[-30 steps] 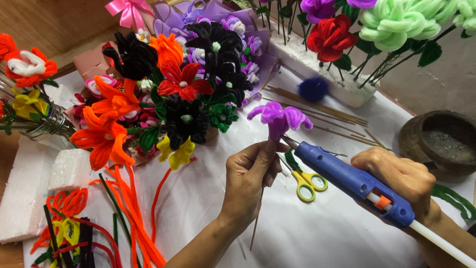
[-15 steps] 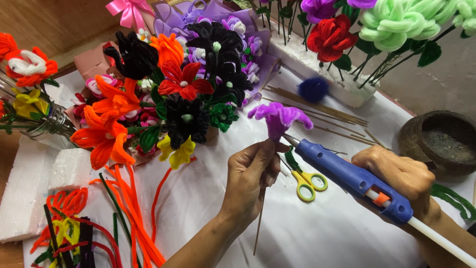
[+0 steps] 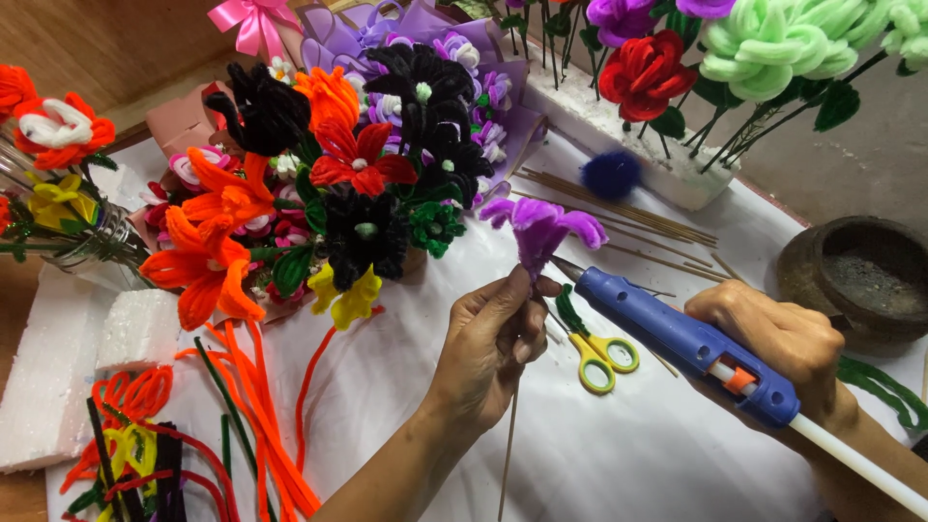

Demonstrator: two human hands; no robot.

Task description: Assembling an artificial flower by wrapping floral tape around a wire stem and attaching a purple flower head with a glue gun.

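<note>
My left hand [image 3: 493, 338] pinches a purple pipe-cleaner flower [image 3: 541, 227] just under its petals, and its thin wooden stick [image 3: 507, 454] hangs down below my wrist. My right hand [image 3: 783, 338] grips a blue glue gun [image 3: 681, 338] with a white glue stick [image 3: 860, 464] poking out of its back. The gun's metal tip [image 3: 565, 268] touches the base of the flower beside my left thumb. Green-and-yellow scissors [image 3: 594, 353] lie on the white table cover under the gun.
A bouquet of orange, black, red and purple pipe-cleaner flowers [image 3: 338, 184] fills the upper left. Loose pipe cleaners [image 3: 251, 406] and foam blocks [image 3: 87, 358] lie at left. Wooden sticks [image 3: 619, 208], a foam base with roses [image 3: 667, 174] and a dark bowl [image 3: 860, 275] are at right.
The flower and the glue gun tip have stayed together, shifting only slightly. My left fingers have adjusted their pinch under the petals.
</note>
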